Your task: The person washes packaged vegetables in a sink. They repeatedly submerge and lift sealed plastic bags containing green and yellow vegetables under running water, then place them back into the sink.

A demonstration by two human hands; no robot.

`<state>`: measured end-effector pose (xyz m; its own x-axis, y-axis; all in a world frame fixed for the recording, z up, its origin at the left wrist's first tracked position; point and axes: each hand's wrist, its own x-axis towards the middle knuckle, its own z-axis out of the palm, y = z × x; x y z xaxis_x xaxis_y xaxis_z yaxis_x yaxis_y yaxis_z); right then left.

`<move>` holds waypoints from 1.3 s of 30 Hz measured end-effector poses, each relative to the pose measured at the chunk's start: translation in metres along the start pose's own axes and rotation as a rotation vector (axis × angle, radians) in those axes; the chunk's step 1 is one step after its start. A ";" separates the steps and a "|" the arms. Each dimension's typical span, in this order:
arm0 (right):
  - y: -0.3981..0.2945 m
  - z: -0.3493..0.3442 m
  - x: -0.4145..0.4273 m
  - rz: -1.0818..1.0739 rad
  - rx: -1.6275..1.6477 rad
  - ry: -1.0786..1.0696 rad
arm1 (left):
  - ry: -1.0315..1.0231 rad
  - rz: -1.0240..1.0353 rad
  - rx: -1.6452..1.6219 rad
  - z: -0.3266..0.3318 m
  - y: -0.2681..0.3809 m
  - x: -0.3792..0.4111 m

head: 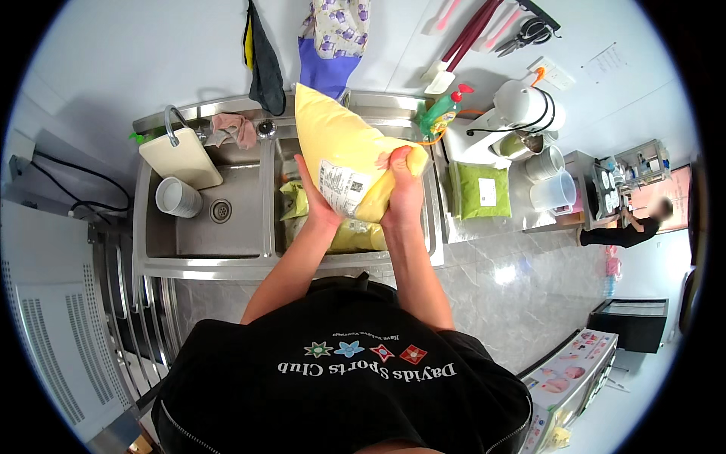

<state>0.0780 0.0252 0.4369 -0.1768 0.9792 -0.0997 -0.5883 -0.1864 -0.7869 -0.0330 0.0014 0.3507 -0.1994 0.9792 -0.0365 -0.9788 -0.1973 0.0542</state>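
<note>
Both my hands hold a large plastic bag of pale yellow filling above the right basin of a steel double sink. My left hand supports the bag from its left and lower side, beside a printed white label. Near the bag's gathered right end, my right hand grips with the thumb on top. Below, in the right basin, lie more bags of yellow contents and a yellow-green bag, partly hidden by my arms and the held bag.
In the left basin are stacked white tubs and a cutting board under the faucet. On the right counter sit a flat green bag, a stand mixer and a plastic pitcher. A person stands farther right.
</note>
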 end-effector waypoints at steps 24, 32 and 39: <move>0.059 -0.074 -0.013 -0.070 -0.882 -0.141 | 0.566 -0.486 0.665 -0.284 0.033 -0.041; 0.134 -0.161 -0.011 0.021 -1.268 -0.145 | 0.652 -0.072 1.598 -0.284 0.074 -0.073; 0.181 -0.222 -0.015 0.118 -1.512 -0.117 | 0.569 0.355 2.416 -0.231 0.127 -0.074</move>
<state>0.1492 -0.0049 0.1603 -0.2657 0.9398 -0.2147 0.7563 0.0651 -0.6509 -0.1530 -0.1073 0.1301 -0.6368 0.7637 0.1057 0.6646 0.4743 0.5773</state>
